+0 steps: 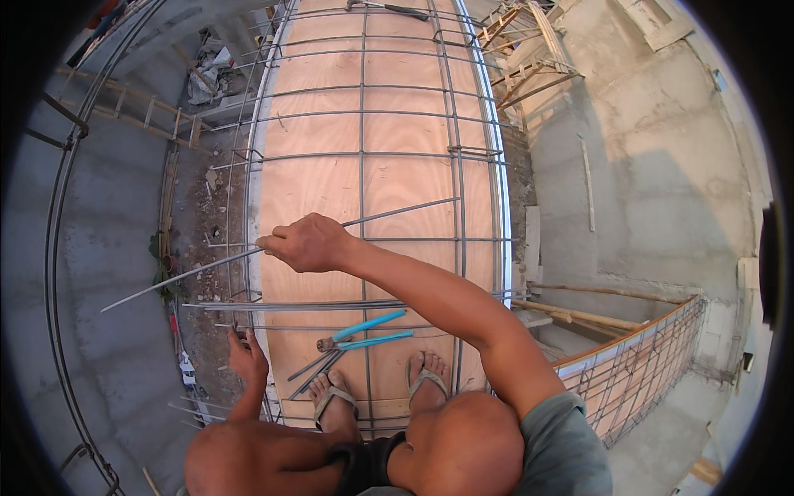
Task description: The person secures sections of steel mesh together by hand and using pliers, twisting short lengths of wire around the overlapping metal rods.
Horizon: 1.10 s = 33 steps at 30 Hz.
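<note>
My right hand (304,243) is closed around a thin steel bar (178,276), which slants across the rebar grid (361,107). One end sticks out past the left edge of the plywood; the other lies over the grid near its right side. My left hand (247,357) is lower, at the plywood's left edge, its fingers closed near the ends of some bars. What it pinches is too small to tell. Between the hands lies a bundle of loose bars (331,306) across the grid. Cutters with blue handles (364,335) rest on the plywood by my feet.
The plywood deck (314,190) is narrow, with drops on both sides. A hammer (389,9) lies at its far end. Short rods (318,370) lie beside my left foot. Tall bent bars (58,198) stand at left; a timber frame (529,58) and another rebar-covered panel (633,376) are at right.
</note>
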### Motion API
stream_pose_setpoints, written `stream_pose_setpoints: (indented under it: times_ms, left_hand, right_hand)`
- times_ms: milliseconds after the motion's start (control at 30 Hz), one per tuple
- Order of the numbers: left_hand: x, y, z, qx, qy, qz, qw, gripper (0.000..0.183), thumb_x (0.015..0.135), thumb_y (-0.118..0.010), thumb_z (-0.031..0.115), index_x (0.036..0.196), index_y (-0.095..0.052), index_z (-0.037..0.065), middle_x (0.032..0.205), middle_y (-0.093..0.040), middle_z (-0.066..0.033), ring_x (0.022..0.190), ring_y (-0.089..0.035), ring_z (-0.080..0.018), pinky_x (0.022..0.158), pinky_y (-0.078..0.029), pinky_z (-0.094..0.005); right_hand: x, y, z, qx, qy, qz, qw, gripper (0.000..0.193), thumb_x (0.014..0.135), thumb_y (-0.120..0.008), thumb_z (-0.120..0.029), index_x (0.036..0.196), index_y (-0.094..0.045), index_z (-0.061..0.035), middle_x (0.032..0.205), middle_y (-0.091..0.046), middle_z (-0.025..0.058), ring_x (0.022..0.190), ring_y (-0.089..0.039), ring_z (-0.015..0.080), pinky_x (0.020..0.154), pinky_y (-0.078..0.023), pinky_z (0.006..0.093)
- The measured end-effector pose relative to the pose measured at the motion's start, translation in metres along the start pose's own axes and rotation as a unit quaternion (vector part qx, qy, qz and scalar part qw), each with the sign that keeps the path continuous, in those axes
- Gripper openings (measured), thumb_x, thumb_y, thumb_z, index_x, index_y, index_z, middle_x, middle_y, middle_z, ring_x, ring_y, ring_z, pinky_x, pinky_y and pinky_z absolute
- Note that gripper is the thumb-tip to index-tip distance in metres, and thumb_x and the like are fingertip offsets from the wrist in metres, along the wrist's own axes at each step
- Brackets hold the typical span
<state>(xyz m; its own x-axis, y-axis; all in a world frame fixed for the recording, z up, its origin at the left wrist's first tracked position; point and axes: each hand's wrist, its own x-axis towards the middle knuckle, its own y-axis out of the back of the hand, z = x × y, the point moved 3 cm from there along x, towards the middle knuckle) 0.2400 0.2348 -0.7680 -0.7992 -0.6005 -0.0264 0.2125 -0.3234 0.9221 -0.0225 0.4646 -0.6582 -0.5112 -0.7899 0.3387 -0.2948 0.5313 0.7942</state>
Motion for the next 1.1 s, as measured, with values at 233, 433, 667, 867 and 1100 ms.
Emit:
stream_pose_setpoints:
  times_ms: [233, 433, 667, 867, 1100]
  left_hand:
    - [-0.004, -0.002, 0.016, -0.002, -0.031, 0.014, 0.999, 0.053, 0.102, -0.058, 0.039, 0.138, -0.054, 0.001, 0.093, -0.072, -0.0116, 0.07, -0.069, -0.0307, 0.065, -0.052, -0.0453]
    - [0.0, 0.014, 0.003, 0.017, -0.011, 0.02, 1.0, 0.048, 0.101, -0.059, 0.038, 0.134, -0.056, 0.002, 0.092, -0.071, -0.0107, 0.07, -0.069, -0.0327, 0.066, -0.05, -0.049]
    - [0.008, 0.006, 0.007, -0.012, 0.006, 0.009, 1.0, 0.045, 0.098, -0.062, 0.041, 0.128, -0.058, 0.007, 0.088, -0.069, -0.012, 0.069, -0.066, -0.0382, 0.064, -0.047, -0.0532]
    - [0.0, 0.008, 0.004, 0.028, 0.026, -0.04, 0.998, 0.046, 0.1, -0.061, 0.038, 0.133, -0.056, 0.007, 0.086, -0.068, -0.0102, 0.068, -0.066, -0.0313, 0.066, -0.049, -0.0486]
    - [-0.002, 0.007, 0.016, 0.006, 0.028, -0.018, 0.999, 0.047, 0.099, -0.061, 0.039, 0.133, -0.057, 0.007, 0.086, -0.069, -0.0081, 0.067, -0.066, -0.0315, 0.066, -0.049, -0.0481]
  right_hand:
    - [-0.048, -0.003, 0.058, -0.014, -0.062, -0.068, 0.996, 0.019, 0.099, -0.054, -0.024, 0.097, -0.063, -0.0082, 0.084, -0.071, 0.0112, 0.071, -0.071, 0.0337, 0.062, -0.056, 0.0462]
    - [-0.087, 0.014, 0.095, -0.089, -0.121, 0.004, 0.989, 0.009, 0.094, -0.06, -0.016, 0.09, -0.062, -0.0081, 0.081, -0.067, 0.0094, 0.079, -0.066, 0.0288, 0.074, -0.05, 0.0406]
    - [-0.149, 0.073, 0.123, -0.31, -0.176, -0.114, 0.927, 0.01, 0.093, -0.063, -0.016, 0.091, -0.068, -0.0076, 0.089, -0.07, 0.0095, 0.099, -0.064, 0.0276, 0.107, -0.038, 0.0537]
    - [-0.175, 0.077, 0.14, -0.319, -0.205, -0.188, 0.906, 0.01, 0.092, -0.061, -0.015, 0.092, -0.069, -0.0081, 0.094, -0.07, 0.0096, 0.101, -0.064, 0.0278, 0.109, -0.038, 0.0542]
    - [-0.182, 0.081, 0.144, -0.334, -0.187, -0.169, 0.908, 0.011, 0.091, -0.06, -0.012, 0.093, -0.07, -0.0094, 0.093, -0.069, 0.0083, 0.098, -0.064, 0.0274, 0.106, -0.04, 0.0531]
